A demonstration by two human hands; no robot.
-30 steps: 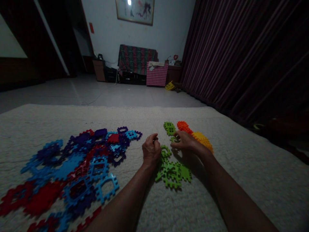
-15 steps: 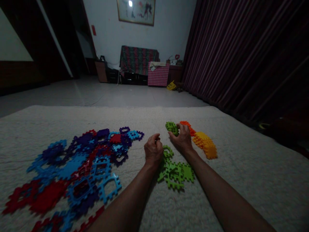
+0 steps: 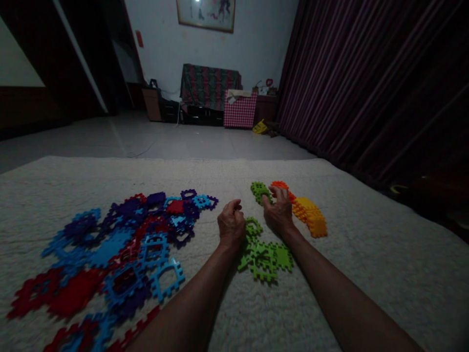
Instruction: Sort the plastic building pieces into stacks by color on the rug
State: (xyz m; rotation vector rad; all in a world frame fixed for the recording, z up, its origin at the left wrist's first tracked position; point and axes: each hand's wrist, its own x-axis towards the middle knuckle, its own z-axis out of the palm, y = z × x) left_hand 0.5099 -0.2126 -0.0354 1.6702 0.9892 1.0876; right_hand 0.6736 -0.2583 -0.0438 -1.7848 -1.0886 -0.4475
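My left hand (image 3: pixel 230 225) rests on the cream rug (image 3: pixel 227 313) as a closed fist, and what it holds, if anything, is hidden. It sits just left of a loose pile of green interlocking tiles (image 3: pixel 266 256). My right hand (image 3: pixel 279 212) lies a little farther out with its fingers loosely spread. Its thumb is against a small stack of green tiles (image 3: pixel 258 189), and its fingertips are near an orange stack (image 3: pixel 279 184). A yellow stack (image 3: pixel 311 215) lies just right of that hand.
A wide scatter of blue, purple and red tiles (image 3: pixel 120 244) covers the rug to the left. Beyond the rug are bare floor, a cloth-covered bench (image 3: pixel 208 85) and a checked box (image 3: pixel 240 110) by the far wall. A dark curtain (image 3: pixel 366 88) hangs along the right.
My right hand carried a green tile from near the loose pile out to the small green stack and loosened its fingers there. The left fist barely moved.
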